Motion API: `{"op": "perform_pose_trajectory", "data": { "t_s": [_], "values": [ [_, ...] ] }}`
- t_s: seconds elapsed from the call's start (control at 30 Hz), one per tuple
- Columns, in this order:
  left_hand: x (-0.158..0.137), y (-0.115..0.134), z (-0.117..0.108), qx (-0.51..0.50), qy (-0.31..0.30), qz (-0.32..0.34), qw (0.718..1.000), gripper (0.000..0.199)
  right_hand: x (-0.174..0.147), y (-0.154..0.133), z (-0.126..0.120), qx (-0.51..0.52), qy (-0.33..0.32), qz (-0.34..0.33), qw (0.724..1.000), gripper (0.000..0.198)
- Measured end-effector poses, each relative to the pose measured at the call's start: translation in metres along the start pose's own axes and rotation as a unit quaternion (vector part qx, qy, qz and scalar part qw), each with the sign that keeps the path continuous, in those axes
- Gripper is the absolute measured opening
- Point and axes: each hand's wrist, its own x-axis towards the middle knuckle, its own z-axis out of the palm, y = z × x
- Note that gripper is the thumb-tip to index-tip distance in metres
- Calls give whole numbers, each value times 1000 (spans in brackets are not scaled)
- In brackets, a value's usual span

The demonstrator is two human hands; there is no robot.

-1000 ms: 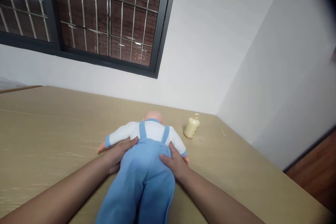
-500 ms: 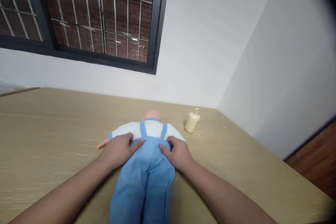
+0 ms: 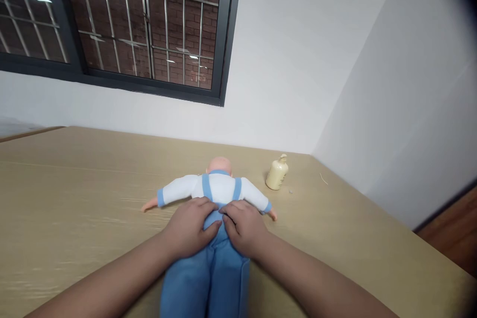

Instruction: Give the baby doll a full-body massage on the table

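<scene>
A doll [image 3: 223,189] in a white top and blue trousers with straps lies face down on the table, its head toward the wall and its arms spread wide. My left hand [image 3: 194,226] rests on the left side of its waist, thumb and fingers apart. From the right, my right hand [image 3: 244,223] lies on the same waistband, also with thumb and fingers apart. The fingertips of both hands nearly meet at the middle of the doll's back. Part of the waistband is hidden under my hands, and the lower legs run out of view.
A cream pump bottle [image 3: 278,174] stands on the wooden table [image 3: 93,184], right of the doll's head. A small pale speck and a thin strand [image 3: 323,179] lie near it. Behind are a white wall [image 3: 276,59] and a barred window [image 3: 179,25].
Both hands have moved inward from the sides of the doll's waist to the middle of its lower back. More of the doll's arms now shows. The view has shifted slightly.
</scene>
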Motion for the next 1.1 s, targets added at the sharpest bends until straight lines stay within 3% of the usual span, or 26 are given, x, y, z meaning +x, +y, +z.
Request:
{"op": "perform_pose_trajectory", "data": {
  "t_s": [0.13,0.3,0.5,0.7,0.8,0.97,1.1],
  "values": [
    [11,-7,-6,-47,-21,-9,999,18,17,7,-8,-34,-58,41,997,19],
    [31,-16,-12,-47,-53,-26,997,31,37,13,-9,-87,-103,59,989,17],
    [38,-15,6,39,-8,-42,998,26,28,18,10,-78,-48,35,995,18],
    [27,-16,14,102,57,24,993,15,22,23,14,-40,46,-11,998,15],
    [25,-19,15,95,90,48,990,21,23,23,11,-20,60,-12,998,18],
    [36,-21,7,36,1,-26,999,17,28,28,6,-25,-16,32,999,14],
    [44,-20,0,-6,-29,-45,999,31,33,30,1,-28,-60,54,996,21]
  ]
}}
